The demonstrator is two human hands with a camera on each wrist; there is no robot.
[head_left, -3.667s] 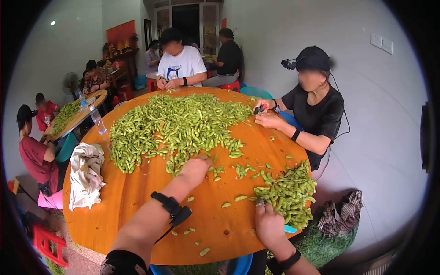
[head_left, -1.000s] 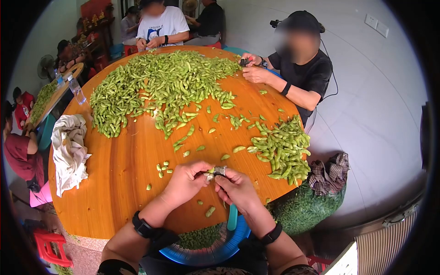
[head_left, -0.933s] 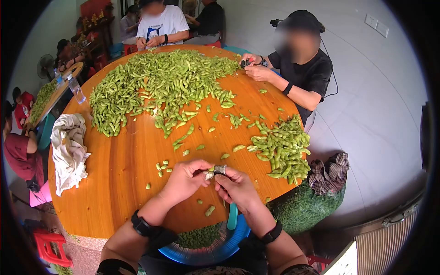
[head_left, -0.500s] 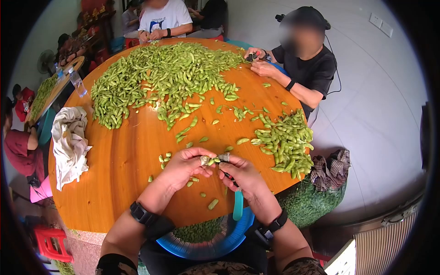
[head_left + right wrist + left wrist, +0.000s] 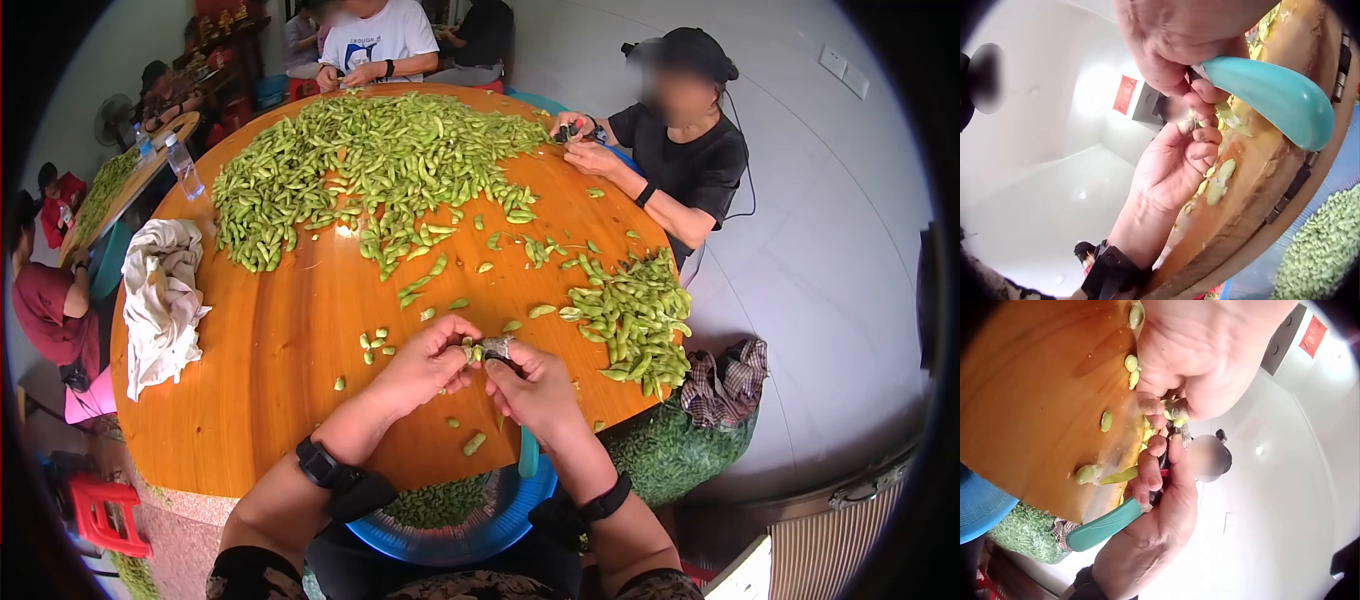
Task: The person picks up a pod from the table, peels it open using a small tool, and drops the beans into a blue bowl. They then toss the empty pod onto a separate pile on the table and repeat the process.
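Observation:
Over the table's near edge, the left hand pinches a green bean pod between thumb and fingers. Close against it, the right hand grips a tool whose teal handle sticks out below the fingers; its working end is mostly hidden. In the right wrist view the same teal handle shows large, and a pod hangs by the right fingers. A grey covering wraps a right fingertip. Loose beans and a pod lie on the wood around both hands.
A large pod heap covers the table's far part, a smaller one its right edge. A white cloth lies at left. Below the near edge sits a blue basin of shelled beans. Another person sits at right.
Since the oldest frame, the left hand has come back from the large heap and the right from the small one; they meet near the front edge. The head view has shifted slightly since half a second ago.

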